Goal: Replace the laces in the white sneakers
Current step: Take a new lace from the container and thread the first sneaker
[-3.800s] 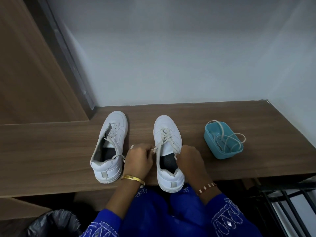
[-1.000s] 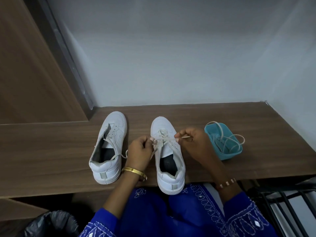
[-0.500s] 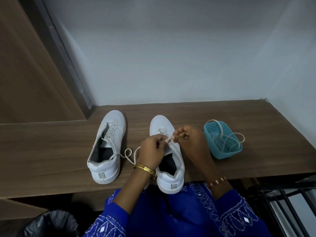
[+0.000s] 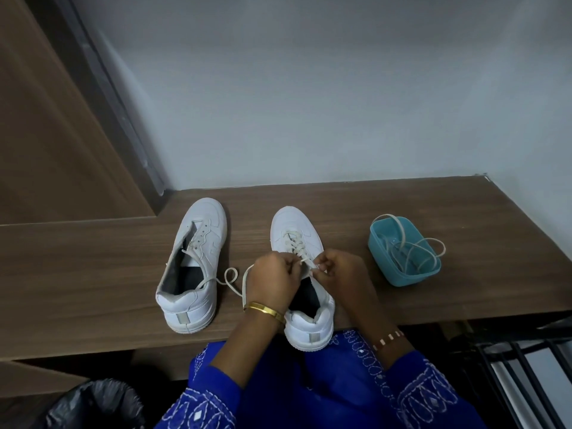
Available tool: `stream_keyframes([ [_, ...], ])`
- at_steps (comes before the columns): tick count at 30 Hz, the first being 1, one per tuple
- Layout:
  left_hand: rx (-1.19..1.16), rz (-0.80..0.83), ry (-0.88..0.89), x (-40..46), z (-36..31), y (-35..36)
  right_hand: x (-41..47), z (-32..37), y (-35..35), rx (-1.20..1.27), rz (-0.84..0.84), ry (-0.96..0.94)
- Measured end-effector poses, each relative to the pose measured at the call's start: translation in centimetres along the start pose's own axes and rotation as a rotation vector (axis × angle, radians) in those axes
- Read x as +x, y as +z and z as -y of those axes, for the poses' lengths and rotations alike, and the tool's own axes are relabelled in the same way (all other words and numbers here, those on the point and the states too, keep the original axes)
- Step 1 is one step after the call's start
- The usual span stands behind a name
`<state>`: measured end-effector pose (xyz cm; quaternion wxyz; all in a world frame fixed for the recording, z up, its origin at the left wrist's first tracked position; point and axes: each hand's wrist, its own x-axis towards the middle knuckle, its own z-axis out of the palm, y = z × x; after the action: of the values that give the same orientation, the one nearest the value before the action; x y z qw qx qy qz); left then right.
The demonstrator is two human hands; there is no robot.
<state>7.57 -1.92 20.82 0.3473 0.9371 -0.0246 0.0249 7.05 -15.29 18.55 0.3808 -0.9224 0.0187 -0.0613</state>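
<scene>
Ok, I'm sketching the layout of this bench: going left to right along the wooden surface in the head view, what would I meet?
Left white sneaker → loose lace loop → left hand → right hand, both hands at the laces of the right white sneaker → teal tub holding laces.

Hands closed in over the laced sneaker

Right hand (image 4: 335, 269) drew back from beside the tub — met the left hand (image 4: 274, 278) above the tongue, both pinching the lace (image 4: 305, 261); slack looped out left.
</scene>
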Motion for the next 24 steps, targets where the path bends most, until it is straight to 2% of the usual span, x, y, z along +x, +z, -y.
stream_keyframes([
  [4, 0.255, 0.023, 0.072, -0.1, -0.6, 0.0, 0.2, 0.0, -0.2, 0.013, 0.004, 0.018],
  [11, 0.448, 0.068, 0.087, 0.2, -0.2, 0.5, 0.1, 0.1, -0.2, 0.022, -0.005, 0.013],
  [14, 0.325, 0.052, 0.083, -0.2, 0.3, 0.8, 0.2, 0.0, -0.2, 0.026, -0.011, 0.006],
  [20, -0.171, -0.021, -0.08, -0.5, 0.5, 1.5, -0.1, -0.2, 0.1, 0.034, -0.029, -0.03],
  [24, -0.324, -0.056, -0.172, -0.5, 0.4, 2.1, -0.2, -0.3, 0.2, 0.03, -0.043, -0.028],
])
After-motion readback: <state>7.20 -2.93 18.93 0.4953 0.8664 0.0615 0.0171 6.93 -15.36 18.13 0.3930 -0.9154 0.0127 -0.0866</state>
